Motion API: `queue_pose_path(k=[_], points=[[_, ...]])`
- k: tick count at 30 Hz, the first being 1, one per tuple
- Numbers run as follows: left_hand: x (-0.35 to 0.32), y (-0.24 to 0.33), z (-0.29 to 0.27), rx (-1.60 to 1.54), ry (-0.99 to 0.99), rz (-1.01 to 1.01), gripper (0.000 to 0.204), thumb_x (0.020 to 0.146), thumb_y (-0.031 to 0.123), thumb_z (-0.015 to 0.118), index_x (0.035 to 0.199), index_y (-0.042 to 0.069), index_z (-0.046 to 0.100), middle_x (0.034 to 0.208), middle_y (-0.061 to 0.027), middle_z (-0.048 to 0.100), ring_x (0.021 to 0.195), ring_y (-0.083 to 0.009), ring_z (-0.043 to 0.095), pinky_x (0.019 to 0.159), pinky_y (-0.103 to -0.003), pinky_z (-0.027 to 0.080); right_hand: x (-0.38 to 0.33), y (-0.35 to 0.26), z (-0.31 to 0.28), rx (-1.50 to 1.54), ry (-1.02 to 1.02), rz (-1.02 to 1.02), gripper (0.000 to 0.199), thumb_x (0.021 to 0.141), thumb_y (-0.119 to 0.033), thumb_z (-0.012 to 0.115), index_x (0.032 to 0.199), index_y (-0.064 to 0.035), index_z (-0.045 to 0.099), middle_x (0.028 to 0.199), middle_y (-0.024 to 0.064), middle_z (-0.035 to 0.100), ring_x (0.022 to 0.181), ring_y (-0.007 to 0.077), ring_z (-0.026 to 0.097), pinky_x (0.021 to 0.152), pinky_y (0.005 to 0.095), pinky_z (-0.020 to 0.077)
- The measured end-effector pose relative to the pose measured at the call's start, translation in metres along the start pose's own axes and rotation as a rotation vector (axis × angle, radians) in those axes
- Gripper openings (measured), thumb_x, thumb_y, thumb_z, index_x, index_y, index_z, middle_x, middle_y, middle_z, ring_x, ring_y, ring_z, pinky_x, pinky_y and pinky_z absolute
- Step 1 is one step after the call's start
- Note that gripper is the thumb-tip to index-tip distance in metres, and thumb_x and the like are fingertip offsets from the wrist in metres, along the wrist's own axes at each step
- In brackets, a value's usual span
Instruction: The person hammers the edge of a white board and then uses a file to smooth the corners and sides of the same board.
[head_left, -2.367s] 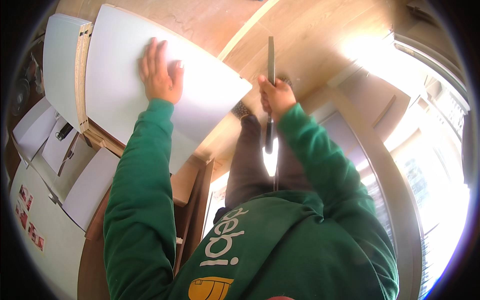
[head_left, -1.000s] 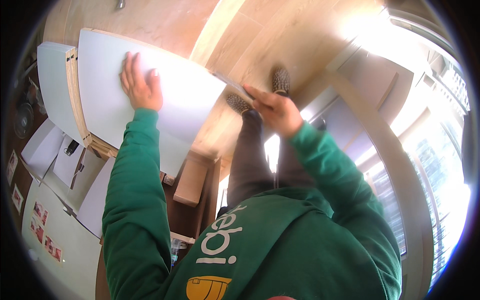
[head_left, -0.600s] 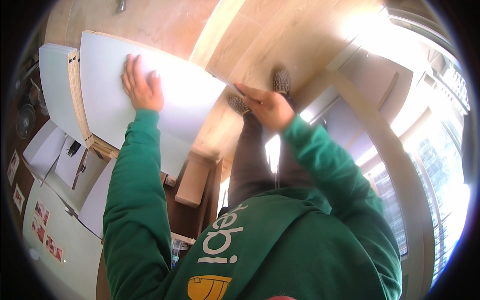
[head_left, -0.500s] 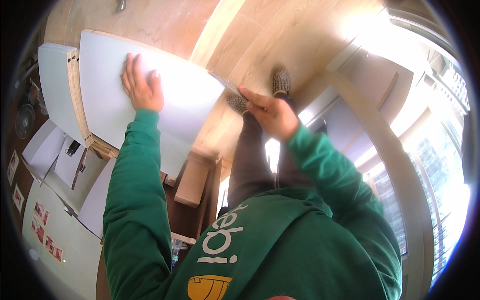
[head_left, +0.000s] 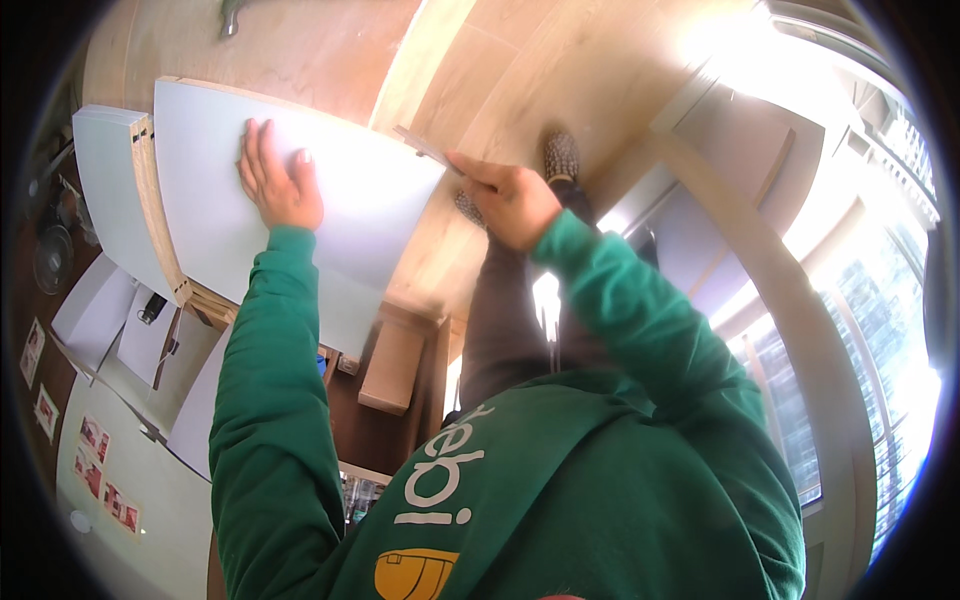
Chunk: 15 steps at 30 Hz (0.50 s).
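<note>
A large white panel (head_left: 350, 190) with a pale wooden edge lies in front of me. My left hand (head_left: 280, 185) rests flat on its surface, fingers spread. At the panel's far right corner my right hand (head_left: 510, 200) is closed around a thin, flat, greyish strip-like tool (head_left: 422, 147). The tool slants up and left from my fingers, meeting or crossing the panel's edge by the corner. Its grip end is hidden in my hand, and its exact kind does not show.
More white panels (head_left: 112, 165) with drilled edges stand left of this one. A metal tool end (head_left: 230, 18) lies beyond it. Below are a brown cardboard box (head_left: 392, 365) and a dark open cabinet. My shoes (head_left: 562, 157) are on the wood floor; a bright window lies right.
My right hand has moved left and slightly up, and the tool now reaches further across the panel's corner. My left hand stays pressed on the panel; the view has shifted slightly.
</note>
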<state>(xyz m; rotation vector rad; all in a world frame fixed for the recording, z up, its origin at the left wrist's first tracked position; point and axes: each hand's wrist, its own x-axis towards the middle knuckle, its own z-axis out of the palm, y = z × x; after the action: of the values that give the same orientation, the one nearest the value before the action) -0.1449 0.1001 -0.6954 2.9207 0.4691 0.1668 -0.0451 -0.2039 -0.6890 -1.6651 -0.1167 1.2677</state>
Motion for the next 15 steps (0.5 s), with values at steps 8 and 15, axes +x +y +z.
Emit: queue_pose_path(k=[8,15], points=[[-0.002,-0.002,-0.002,0.001,-0.002,-0.007,0.060,0.096,0.027,0.054,0.150,0.004,0.041,0.158,-0.0197,0.038,0.143,-0.0425,0.035,0.118,-0.055,0.023,-0.017,0.003,0.005,0.001,0.057,-0.080,0.035,0.100,-0.017,0.058,0.133,-0.0149,0.065,0.098,0.0215,0.070,0.081,0.0271,0.068,0.082,0.0325,0.0531],[-0.002,0.000,-0.001,-0.003,-0.008,-0.018,0.059,0.097,0.027,0.054,0.150,0.005,0.042,0.158,-0.0180,0.037,0.144,-0.0414,0.034,0.119,-0.054,0.023,0.016,0.024,-0.004,0.330,0.030,0.219,0.032,0.099,-0.023,0.062,0.124,-0.0040,0.068,0.082,0.0081,0.068,0.071,0.0175,0.060,0.071,0.0308,0.0501]])
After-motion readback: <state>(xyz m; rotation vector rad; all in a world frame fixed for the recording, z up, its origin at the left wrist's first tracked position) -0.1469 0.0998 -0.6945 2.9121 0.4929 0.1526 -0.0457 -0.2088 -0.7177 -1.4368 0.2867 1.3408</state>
